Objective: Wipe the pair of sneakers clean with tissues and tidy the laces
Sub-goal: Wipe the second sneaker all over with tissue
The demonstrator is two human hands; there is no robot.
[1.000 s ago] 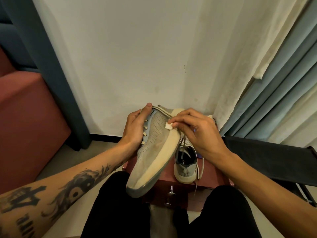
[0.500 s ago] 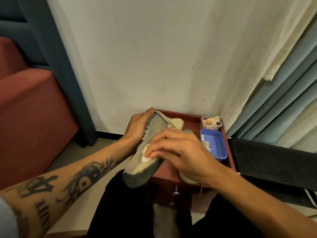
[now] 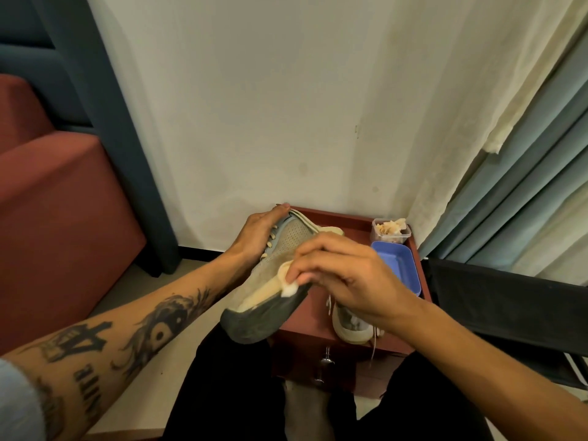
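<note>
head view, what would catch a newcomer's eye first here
A sneaker is held tilted at centre by the left hand, while the right hand presses a tissue to its side near the sole. The tattooed left forearm crosses the lower left. A second sneaker sits on the red cabinet, a blue tray behind it.

Legible text: none. Your left forearm (image 3: pixel 178 313) carries tattooed marks. A large block character (image 3: pixel 78 340) sits well back from the left hand (image 3: pixel 256 238). A row of gothic letters (image 3: pixel 87 391) lies further back, near the sleeve (image 3: pixel 16 405). Both are seen at an angle, and neither can be read.
</note>
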